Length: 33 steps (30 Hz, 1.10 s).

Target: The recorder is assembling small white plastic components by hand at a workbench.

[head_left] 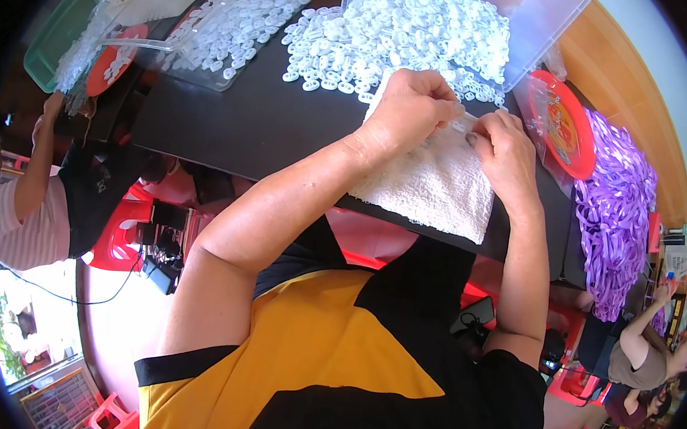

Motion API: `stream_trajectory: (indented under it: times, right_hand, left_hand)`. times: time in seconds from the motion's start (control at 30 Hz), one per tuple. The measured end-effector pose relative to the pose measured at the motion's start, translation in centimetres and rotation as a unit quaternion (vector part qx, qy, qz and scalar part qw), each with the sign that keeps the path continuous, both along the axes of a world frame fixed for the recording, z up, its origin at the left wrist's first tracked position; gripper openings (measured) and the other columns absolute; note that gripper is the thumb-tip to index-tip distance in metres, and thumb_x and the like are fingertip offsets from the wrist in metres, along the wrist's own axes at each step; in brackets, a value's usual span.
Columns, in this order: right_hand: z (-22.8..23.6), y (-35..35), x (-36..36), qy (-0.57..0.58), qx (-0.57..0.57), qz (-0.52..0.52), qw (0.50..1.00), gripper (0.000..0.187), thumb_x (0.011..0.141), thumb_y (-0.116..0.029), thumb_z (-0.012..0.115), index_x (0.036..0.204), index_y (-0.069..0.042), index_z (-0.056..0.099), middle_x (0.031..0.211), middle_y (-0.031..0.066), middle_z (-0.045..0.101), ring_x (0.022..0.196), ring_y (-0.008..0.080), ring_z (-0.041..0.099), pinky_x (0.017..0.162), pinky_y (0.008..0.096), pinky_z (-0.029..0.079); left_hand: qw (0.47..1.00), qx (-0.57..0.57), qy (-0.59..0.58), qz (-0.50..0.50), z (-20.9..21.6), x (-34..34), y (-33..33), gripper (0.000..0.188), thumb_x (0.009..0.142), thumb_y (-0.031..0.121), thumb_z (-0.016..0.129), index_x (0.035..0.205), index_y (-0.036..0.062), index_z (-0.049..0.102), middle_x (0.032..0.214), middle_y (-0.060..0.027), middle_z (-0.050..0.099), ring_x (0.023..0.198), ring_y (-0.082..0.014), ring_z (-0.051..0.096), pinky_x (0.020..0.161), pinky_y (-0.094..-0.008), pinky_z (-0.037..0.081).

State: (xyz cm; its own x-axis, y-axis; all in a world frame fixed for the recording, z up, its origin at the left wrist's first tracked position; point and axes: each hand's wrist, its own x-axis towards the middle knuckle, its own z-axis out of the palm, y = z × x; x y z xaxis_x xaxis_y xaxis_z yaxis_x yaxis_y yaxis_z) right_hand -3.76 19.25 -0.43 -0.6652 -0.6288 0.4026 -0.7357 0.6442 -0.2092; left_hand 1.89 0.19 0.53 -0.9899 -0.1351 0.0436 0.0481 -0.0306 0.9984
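Note:
My left hand and my right hand meet over a white towel spread on the black table. Both hands pinch small white plastic pieces between their fingertips; the pieces are mostly hidden by my fingers. Just beyond my hands lies a big heap of white plastic rings, spilling from a clear plastic bin.
A second heap of white rings lies in a clear tray at left. A red plate and a pile of purple straps sit at right. One person sits at left, another at lower right. Red stools stand below.

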Motion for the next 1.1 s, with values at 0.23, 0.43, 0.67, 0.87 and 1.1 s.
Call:
stream_trajectory:
  times: [0.23,0.43,0.67,0.87,1.1]
  right_hand:
    - [-0.05,0.19,-0.01,0.013,0.001,0.005,1.0,0.012,0.078,-0.012,0.068,0.082,-0.004,0.06,0.086,0.0103,0.06,0.091,0.0318,0.059,0.076,0.0423,0.049]
    - [-0.28,0.39,-0.04,0.019,0.001,0.009,1.0,0.012,0.078,-0.012,0.068,0.081,-0.004,0.06,0.086,0.0091,0.059,0.091,0.031,0.059,0.076,0.0423,0.049]
    - [-0.25,0.37,-0.16,0.029,0.004,0.007,1.0,0.013,0.078,-0.014,0.069,0.082,-0.004,0.061,0.088,0.0097,0.061,0.093,0.0315,0.059,0.077,0.0422,0.049]
    - [-0.24,0.38,-0.12,0.027,0.011,-0.001,1.0,0.015,0.079,-0.014,0.069,0.087,-0.003,0.063,0.092,0.0101,0.063,0.095,0.0311,0.06,0.08,0.0404,0.049]
    - [-0.44,0.75,-0.15,0.042,0.01,0.005,0.999,0.012,0.08,-0.012,0.067,0.084,-0.003,0.061,0.087,0.0085,0.06,0.092,0.0297,0.059,0.076,0.0407,0.048]
  left_hand:
    - [1.0,-0.016,0.013,0.008,-0.01,0.07,0.17,0.011,0.079,0.007,0.068,0.081,-0.0034,0.066,0.066,-0.0056,0.062,0.057,-0.01,0.055,0.053,-0.0246,0.045]
    - [1.0,-0.022,-0.002,0.002,-0.1,-0.05,0.21,0.011,0.079,0.006,0.067,0.082,-0.0043,0.066,0.065,-0.0055,0.061,0.057,-0.0099,0.055,0.053,-0.0244,0.045]
    - [1.0,0.005,0.022,0.009,-0.44,-0.19,0.36,0.009,0.081,0.005,0.067,0.08,-0.0036,0.065,0.062,-0.0026,0.058,0.053,-0.0072,0.05,0.049,-0.0226,0.041]
    - [1.0,-0.023,0.01,-0.003,-0.51,-0.14,0.23,0.01,0.084,0.01,0.066,0.087,-0.0004,0.067,0.066,-0.0012,0.059,0.056,-0.0069,0.052,0.048,-0.0214,0.037]
    - [0.999,-0.039,-0.014,0.001,-0.33,-0.07,0.32,0.012,0.084,0.01,0.067,0.087,-0.0017,0.066,0.066,-0.0016,0.059,0.056,-0.0076,0.052,0.048,-0.0214,0.038]
